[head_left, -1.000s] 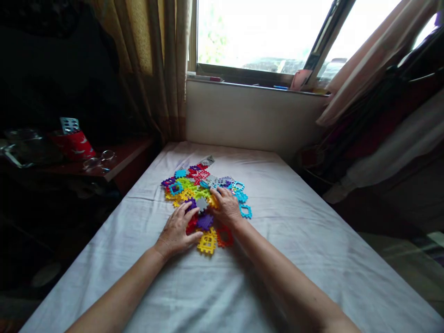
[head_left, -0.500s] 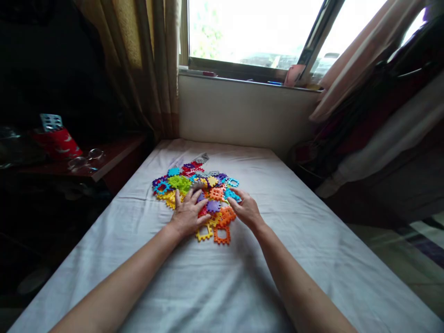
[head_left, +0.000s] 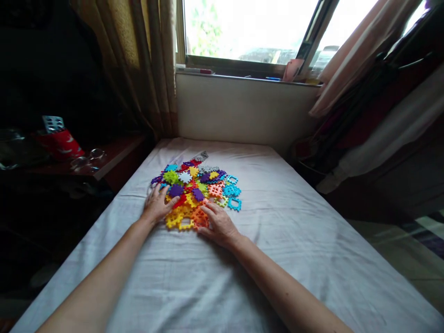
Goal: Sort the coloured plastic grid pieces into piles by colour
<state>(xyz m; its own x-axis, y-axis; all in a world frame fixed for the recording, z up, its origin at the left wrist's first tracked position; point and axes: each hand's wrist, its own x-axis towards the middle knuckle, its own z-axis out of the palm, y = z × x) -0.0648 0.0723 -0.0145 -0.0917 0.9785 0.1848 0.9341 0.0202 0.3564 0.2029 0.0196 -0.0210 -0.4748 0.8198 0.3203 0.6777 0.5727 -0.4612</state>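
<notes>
A heap of colourful plastic interlocking tiles (head_left: 190, 187) with toothed edges lies on the bed. My left hand (head_left: 158, 203) rests at the heap's left side, fingers spread, beside a purple tile (head_left: 176, 190) and a red piece (head_left: 180, 202). At the front right, my right hand (head_left: 219, 223) touches the orange tiles (head_left: 200, 217), its fingers apart. Yellow tiles (head_left: 173, 218) lie at the near edge between the hands. To the right of the heap sit blue tiles (head_left: 235, 204), one with a square opening. Parts of the tiles under the fingers are hidden.
The bed has a pale sheet (head_left: 277, 240). On the left, a dark wooden table (head_left: 118, 152) holds a red container (head_left: 60, 143) and a pair of glasses (head_left: 88, 158). A curtain (head_left: 152, 69) hangs by the window, and clothes (head_left: 367, 115) hang on the right.
My left hand has moved left, off the middle of the heap, to its left side. My right hand has come left and nearer, onto the orange tiles. The front yellow and orange tiles have shifted left.
</notes>
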